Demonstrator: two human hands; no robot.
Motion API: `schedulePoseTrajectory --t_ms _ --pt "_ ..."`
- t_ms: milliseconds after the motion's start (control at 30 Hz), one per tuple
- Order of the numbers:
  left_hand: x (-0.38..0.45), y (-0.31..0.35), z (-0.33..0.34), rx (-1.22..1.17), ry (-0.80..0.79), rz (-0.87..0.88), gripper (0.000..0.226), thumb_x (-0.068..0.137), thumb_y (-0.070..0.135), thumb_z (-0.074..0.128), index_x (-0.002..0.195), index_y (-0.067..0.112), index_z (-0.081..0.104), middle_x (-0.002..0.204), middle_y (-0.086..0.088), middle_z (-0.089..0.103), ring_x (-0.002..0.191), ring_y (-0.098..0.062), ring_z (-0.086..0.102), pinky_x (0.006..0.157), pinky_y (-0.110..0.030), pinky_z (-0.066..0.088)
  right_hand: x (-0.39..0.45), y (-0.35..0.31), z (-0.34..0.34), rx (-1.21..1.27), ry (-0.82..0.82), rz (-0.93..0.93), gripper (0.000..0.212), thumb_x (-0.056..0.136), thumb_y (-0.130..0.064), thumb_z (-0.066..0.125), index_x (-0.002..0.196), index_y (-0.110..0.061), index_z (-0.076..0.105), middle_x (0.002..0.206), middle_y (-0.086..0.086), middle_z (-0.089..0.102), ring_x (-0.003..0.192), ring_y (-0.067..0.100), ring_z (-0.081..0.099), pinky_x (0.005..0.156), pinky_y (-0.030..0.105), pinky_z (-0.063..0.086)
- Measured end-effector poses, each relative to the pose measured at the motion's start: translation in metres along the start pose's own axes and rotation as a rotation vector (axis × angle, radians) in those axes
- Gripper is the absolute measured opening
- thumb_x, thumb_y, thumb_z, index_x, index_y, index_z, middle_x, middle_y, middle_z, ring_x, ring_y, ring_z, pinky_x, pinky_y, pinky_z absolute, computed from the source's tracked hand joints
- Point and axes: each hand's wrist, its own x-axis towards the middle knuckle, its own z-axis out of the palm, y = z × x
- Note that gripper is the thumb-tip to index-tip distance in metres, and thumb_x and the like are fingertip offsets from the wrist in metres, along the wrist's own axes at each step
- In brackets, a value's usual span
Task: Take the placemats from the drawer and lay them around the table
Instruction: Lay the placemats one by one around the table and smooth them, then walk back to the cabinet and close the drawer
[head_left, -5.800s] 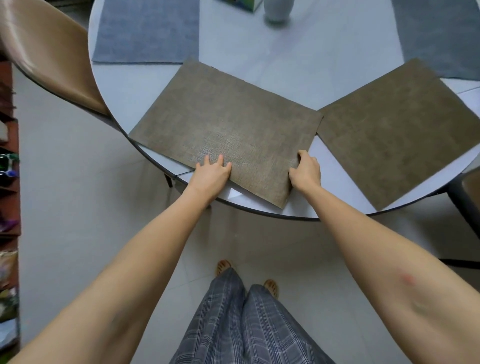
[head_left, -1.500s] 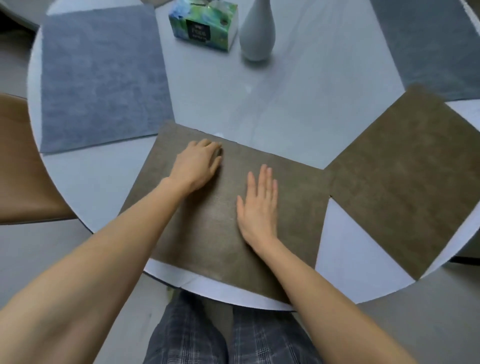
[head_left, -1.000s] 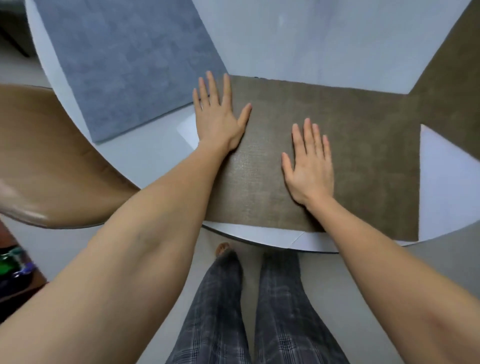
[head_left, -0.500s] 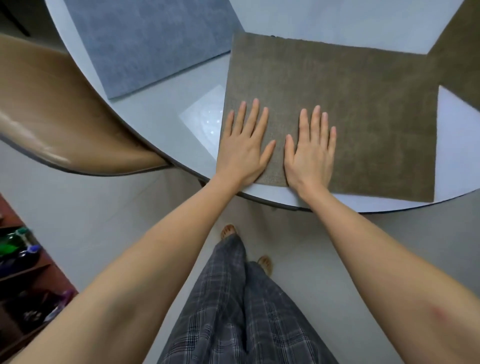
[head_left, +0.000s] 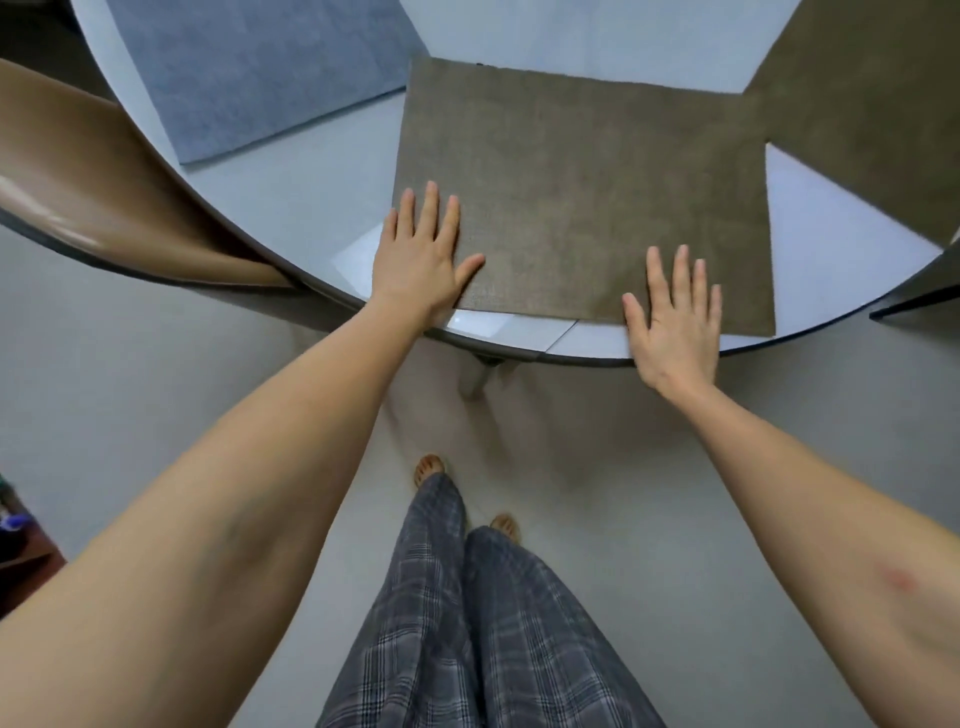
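Flat on the round table (head_left: 311, 197), long side along the near rim, brown placemat (head_left: 582, 197) under both spread-open hands, left hand (head_left: 421, 260) at its left corner, right hand (head_left: 672, 317) at its right, holding nothing.

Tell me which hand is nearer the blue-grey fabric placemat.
Left. The left hand rests just below the blue-grey fabric placemat; the right hand lies further right, across the brown placemat.

No readable text or labels
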Motion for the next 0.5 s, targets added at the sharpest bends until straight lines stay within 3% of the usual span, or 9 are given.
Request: schedulePoseTrajectory --t_ms 133,200,267,333,500 --pt "-0.008 0.034 -0.021 -0.009 -0.109 -0.133 0.068 0.101 0.046 0.031 0.152 0.005 0.011 0.159 -0.019 0.007 0.146 -0.039 0.01 0.113 -0.048 0.023 -0.019 0.025 -0.007 0.027 -0.066 0.177 0.061 0.099 -0.051 0.02 0.152 -0.028 -0.001 0.161 0.001 -0.006 0.148 0.021 -0.006 0.119 0.044 -0.003" --pt "-0.017 0.048 -0.034 0.012 -0.146 -0.11 0.057 0.099 0.038 0.038 0.145 0.006 0.028 0.151 -0.019 0.026 0.137 -0.038 0.029 0.102 -0.046 0.036 -0.029 0.033 -0.017 0.096 -0.099 0.282 0.06 0.1 -0.047 0.023 0.153 -0.023 0.005 0.161 0.004 -0.002 0.149 0.023 0.0 0.118 0.046 0.001" --pt "-0.026 0.064 -0.052 0.058 -0.175 -0.008 0.042 0.096 0.031 0.043 0.132 0.009 0.046 0.137 -0.015 0.047 0.123 -0.035 0.048 0.091 -0.039 0.041 -0.038 0.04 -0.034 0.222 -0.1 0.389 0.056 0.101 -0.043 0.026 0.148 -0.013 0.024 0.158 0.012 0.016 0.144 0.03 0.022 0.115 0.047 0.017" --pt "-0.033 0.086 -0.074 0.104 -0.236 0.124 0.035 0.096 0.031 0.043 0.122 0.012 0.055 0.129 -0.013 0.056 0.115 -0.033 0.056 0.085 -0.035 0.042 -0.049 0.051 -0.053 0.359 -0.081 0.467 0.049 0.101 -0.041 0.029 0.133 -0.007 0.043 0.143 0.016 0.039 0.124 0.036 0.047 0.099 0.045 0.037" --pt "-0.043 0.157 -0.125 0.33 -0.315 0.555 0.038 0.099 0.037 0.042 0.127 0.014 0.053 0.127 -0.01 0.058 0.113 -0.031 0.057 0.085 -0.035 0.044 -0.092 0.088 -0.092 0.452 -0.103 0.535 0.037 0.1 -0.038 0.035 0.099 -0.009 0.057 0.112 0.017 0.063 0.105 0.035 0.056 0.081 0.037 0.042"
